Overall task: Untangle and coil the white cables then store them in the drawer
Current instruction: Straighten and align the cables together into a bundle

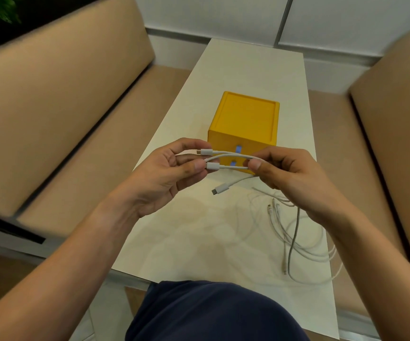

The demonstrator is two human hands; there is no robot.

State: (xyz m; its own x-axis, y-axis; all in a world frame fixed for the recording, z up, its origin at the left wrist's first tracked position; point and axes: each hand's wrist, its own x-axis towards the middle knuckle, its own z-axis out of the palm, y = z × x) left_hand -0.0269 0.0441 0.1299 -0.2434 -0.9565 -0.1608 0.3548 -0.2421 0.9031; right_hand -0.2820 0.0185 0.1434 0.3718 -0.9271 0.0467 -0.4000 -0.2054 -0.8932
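Hands and cords block most of the yellow drawer box's (245,119) front. Left hand (174,173) pinches two plugs that point left. Right hand (290,173) grips the white cables (226,166), which run sideways above the table (223,70). Loose cables (294,232) lie tangled under the right wrist.

No text, label or number can be read anywhere.

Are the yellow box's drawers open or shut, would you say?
Shut, it seems: no drawer juts from the yellow box, where two blue handles show.

white cables (233,156), yellow drawer box (245,121) with blue handles (237,148), tan sofas (58,114)
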